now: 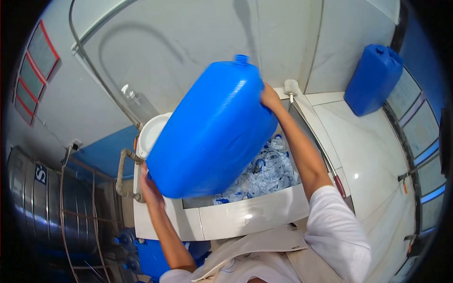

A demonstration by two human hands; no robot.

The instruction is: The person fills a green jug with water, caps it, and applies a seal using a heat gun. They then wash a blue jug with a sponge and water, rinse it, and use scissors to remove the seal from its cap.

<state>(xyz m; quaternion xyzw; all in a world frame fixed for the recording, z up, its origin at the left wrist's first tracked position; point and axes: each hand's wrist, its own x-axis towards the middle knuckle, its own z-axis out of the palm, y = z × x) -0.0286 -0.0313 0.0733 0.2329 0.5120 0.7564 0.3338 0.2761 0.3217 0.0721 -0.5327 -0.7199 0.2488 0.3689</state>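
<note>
A large blue plastic jerrycan (212, 127) is held tilted over a tiled basin (250, 200), its threaded neck pointing up and away from me. My right hand (270, 97) grips its upper right side; the fingers are hidden behind the can. At the lower left end, my left hand (151, 188) supports the bottom, with its fingers partly out of sight. Below the can, the basin holds a heap of crumpled clear plastic bottles (271, 172), some with blue caps.
Another blue jerrycan (375, 80) stands on the white tiled ledge at the right. A long-handled brush (291, 87) leans along the basin's right side. A white bowl (153, 133), a clear pump bottle (139, 104) and a pipe (121, 172) are at the left, near a ribbed metal tank (52, 203).
</note>
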